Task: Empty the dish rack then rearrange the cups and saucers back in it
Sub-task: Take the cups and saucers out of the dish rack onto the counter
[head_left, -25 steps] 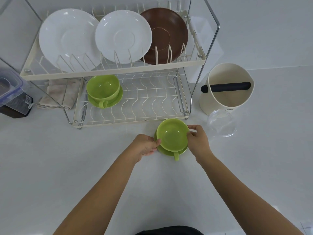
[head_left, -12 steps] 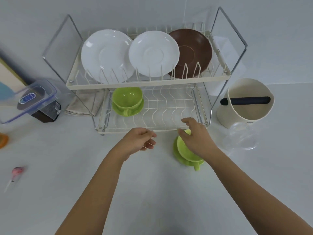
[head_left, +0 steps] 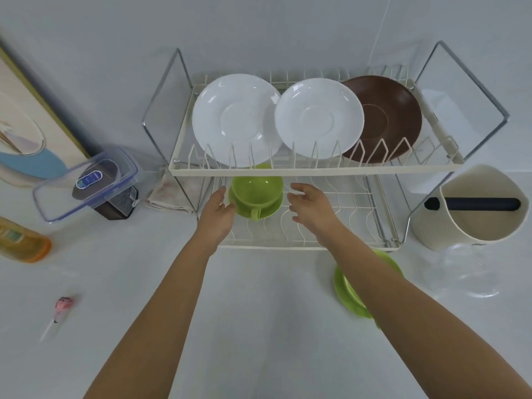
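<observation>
Both hands have left the green cup and saucer (head_left: 345, 286) on the counter. The left hand (head_left: 218, 214) and right hand (head_left: 312, 210), fingers spread and empty, now flank the second green cup (head_left: 256, 194) on the dish rack's (head_left: 311, 246) lower tier; unloading continues.

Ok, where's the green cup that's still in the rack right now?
In the head view the green cup sits on its green saucer at the left of the rack's lower tier, under the left white saucer, between the left hand and right hand.
</observation>
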